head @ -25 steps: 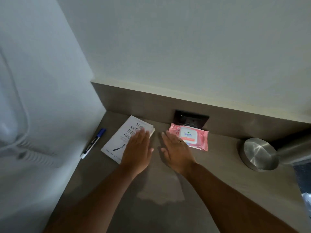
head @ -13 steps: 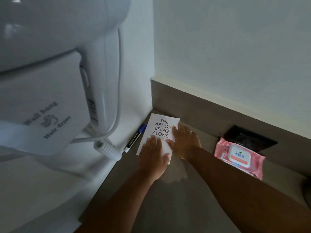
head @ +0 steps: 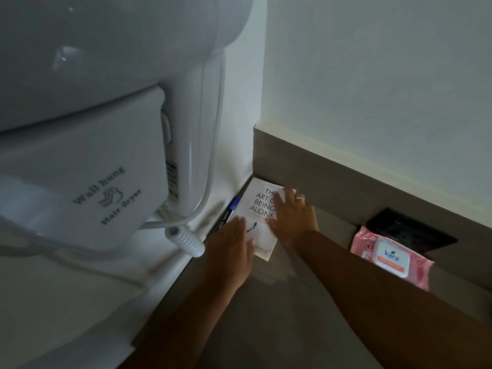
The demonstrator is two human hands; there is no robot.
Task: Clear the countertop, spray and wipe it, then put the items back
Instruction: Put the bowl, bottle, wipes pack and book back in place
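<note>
Grey countertop (head: 266,315), dim corner under wall hair dryer (head: 93,169). Book (head: 262,217) has slid from mid-counter into the corner beside the marker (head: 229,213); wipes pack (head: 390,258) lies well apart. Left hand (head: 231,251) and right hand (head: 291,217) press flat on the cover, fingers straight, gripping nothing: likely the put-back stage.

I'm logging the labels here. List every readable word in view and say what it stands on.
"Wall hung Hair dryer": on the white hair dryer mount.
"THE ART OF BEING ALONE": on the book cover, part hidden by the right hand; the smaller lines below are too blurred.
"kara": on the pink wipes pack lid.
Marker barrel print: too small to read.
</note>
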